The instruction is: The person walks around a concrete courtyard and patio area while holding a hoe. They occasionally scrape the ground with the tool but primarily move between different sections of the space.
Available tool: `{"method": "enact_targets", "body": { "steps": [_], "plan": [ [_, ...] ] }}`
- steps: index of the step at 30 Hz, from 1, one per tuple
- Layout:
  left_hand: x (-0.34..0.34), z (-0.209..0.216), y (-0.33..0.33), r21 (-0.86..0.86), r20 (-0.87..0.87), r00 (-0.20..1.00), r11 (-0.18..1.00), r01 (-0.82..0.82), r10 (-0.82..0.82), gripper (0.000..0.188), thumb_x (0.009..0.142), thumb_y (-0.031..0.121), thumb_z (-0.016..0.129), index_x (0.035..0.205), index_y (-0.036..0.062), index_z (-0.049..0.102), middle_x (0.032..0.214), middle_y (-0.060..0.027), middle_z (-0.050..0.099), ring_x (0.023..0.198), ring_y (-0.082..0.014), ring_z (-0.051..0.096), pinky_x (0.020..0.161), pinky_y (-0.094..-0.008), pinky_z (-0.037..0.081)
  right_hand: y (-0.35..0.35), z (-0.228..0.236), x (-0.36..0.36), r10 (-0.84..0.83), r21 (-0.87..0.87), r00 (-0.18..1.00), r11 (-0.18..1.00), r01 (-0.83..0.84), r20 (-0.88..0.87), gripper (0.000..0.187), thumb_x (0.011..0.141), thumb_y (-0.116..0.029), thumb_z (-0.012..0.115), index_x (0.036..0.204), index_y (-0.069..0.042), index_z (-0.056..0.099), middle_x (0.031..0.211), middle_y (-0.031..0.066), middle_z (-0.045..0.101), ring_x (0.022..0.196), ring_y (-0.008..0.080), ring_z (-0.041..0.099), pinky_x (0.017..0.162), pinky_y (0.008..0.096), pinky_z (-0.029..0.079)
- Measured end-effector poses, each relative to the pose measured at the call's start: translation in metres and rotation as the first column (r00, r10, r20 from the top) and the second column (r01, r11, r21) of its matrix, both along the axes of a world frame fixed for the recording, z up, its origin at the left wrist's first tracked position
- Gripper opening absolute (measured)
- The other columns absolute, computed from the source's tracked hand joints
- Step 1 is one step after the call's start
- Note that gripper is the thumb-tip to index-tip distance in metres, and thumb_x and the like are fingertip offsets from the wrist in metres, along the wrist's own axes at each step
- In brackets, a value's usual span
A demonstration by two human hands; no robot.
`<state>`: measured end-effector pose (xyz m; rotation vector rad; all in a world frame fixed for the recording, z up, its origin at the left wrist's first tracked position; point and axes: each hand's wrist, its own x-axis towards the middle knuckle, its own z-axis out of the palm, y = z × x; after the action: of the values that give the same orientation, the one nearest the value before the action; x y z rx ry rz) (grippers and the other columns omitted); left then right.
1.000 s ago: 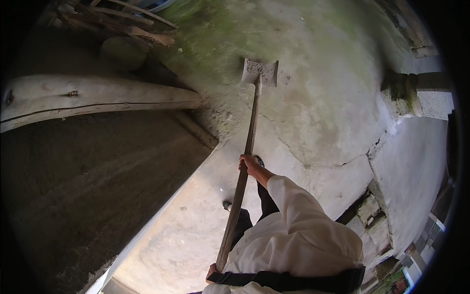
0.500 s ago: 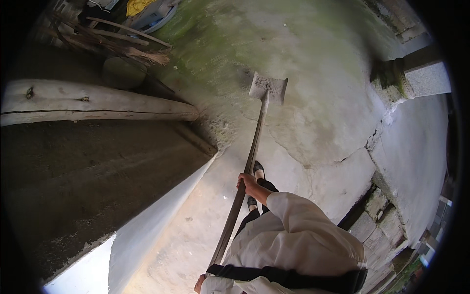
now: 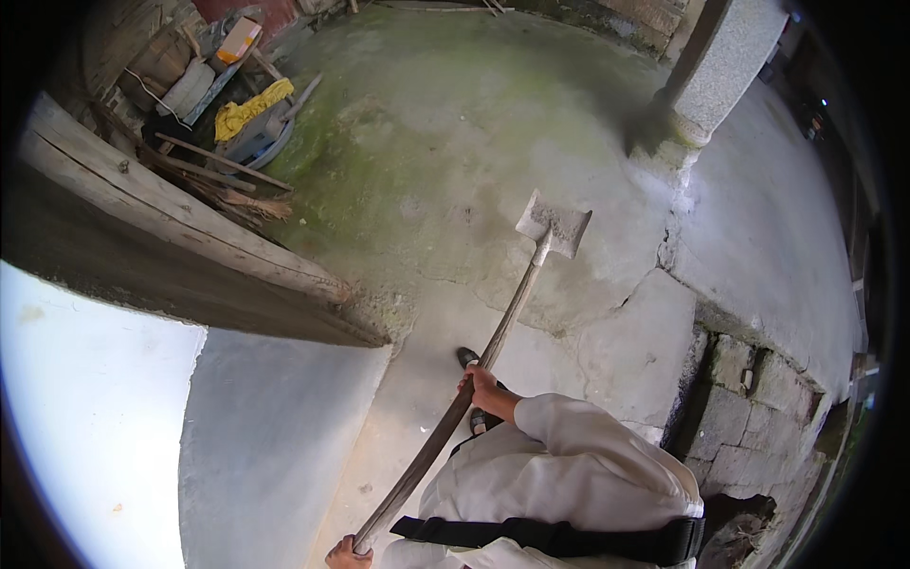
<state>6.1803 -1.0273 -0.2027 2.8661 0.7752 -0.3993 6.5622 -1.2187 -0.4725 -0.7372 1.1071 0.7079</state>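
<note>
Gripping the spade [image 3: 493, 351], both the right hand [image 3: 479, 386] and left hand [image 3: 343, 553] clenched its handle; its blade hung mid-frame, floor [image 3: 455, 142] still mossy.

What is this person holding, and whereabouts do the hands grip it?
A long-handled spade. The right hand grips the wooden shaft near its middle; the left hand holds its butt end.

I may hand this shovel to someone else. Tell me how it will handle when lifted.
The shovel is probably stiff: its long wooden shaft shows only a slight curve. It is likely front-heavy, with a broad metal blade at the far end. Both the right hand and left hand hold it, spaced wide.
</note>
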Motion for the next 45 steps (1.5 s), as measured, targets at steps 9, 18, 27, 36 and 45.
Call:
{"method": "enact_targets", "body": {
  "steps": [9, 18, 27, 36, 45],
  "plan": [
    [-0.017, -0.027, 0.033, 0.057, 0.068, 0.986, 0.988, 0.146, -0.150, 0.034, 0.043, 0.026, 0.069, 0.071, 0.0124, 0.056, 0.056, -0.0054, 0.056, 0.051, -0.0253, 0.056, 0.048, -0.0358, 0.045, -0.068, 0.007, -0.045, -0.128, 0.058, 0.991, 0.990, 0.130, -0.037, 0.011, 0.065, -0.002, 0.050, 0.059, -0.002, 0.041, 0.055, 0.0106, 0.039, 0.046, 0.0255, 0.043, 0.047, 0.0409, 0.042],
    [0.130, -0.005, 0.023, 0.096, 0.067, 0.897, 0.898, 0.429, -0.436, 0.021, 0.051, 0.026, 0.065, 0.068, 0.0156, 0.057, 0.059, -0.0040, 0.058, 0.051, -0.0221, 0.057, 0.047, -0.0317, 0.045, -0.166, -0.003, -0.020, -0.314, 0.108, 0.949, 0.943, 0.313, -0.010, 0.011, 0.066, -0.009, 0.048, 0.060, -0.004, 0.041, 0.055, 0.0100, 0.042, 0.050, 0.0253, 0.044, 0.053, 0.0407, 0.044],
    [0.324, -0.013, -0.066, 0.039, 0.050, 0.785, 0.786, 0.617, -0.618, 0.016, 0.056, 0.025, 0.061, 0.069, 0.0166, 0.057, 0.058, -0.0023, 0.057, 0.053, -0.0212, 0.057, 0.046, -0.0323, 0.045, -0.296, -0.022, 0.077, -0.443, 0.070, 0.896, 0.893, 0.445, -0.040, 0.014, 0.067, -0.011, 0.045, 0.058, -0.009, 0.036, 0.052, 0.0064, 0.038, 0.049, 0.0213, 0.041, 0.054, 0.0365, 0.043],
    [0.441, -0.009, -0.118, 0.049, 0.054, 0.803, 0.804, 0.592, -0.594, 0.017, 0.053, 0.023, 0.063, 0.067, 0.0149, 0.057, 0.055, -0.0026, 0.056, 0.049, -0.0210, 0.055, 0.045, -0.0321, 0.045, -0.335, -0.029, 0.201, -0.395, 0.052, 0.916, 0.916, 0.399, -0.064, 0.013, 0.068, -0.013, 0.046, 0.059, -0.007, 0.040, 0.053, 0.0098, 0.045, 0.052, 0.0253, 0.045, 0.061, 0.0404, 0.042],
    [0.567, -0.010, -0.089, 0.059, 0.036, 0.872, 0.873, 0.485, -0.487, 0.017, 0.052, 0.024, 0.064, 0.064, 0.0143, 0.056, 0.058, -0.0024, 0.057, 0.052, -0.0199, 0.057, 0.047, -0.0322, 0.045, -0.275, -0.059, 0.377, -0.237, 0.204, 0.971, 0.949, 0.239, -0.036, 0.012, 0.068, -0.013, 0.046, 0.061, -0.004, 0.043, 0.058, 0.0125, 0.048, 0.058, 0.0269, 0.050, 0.062, 0.0390, 0.045]
  ]
}}
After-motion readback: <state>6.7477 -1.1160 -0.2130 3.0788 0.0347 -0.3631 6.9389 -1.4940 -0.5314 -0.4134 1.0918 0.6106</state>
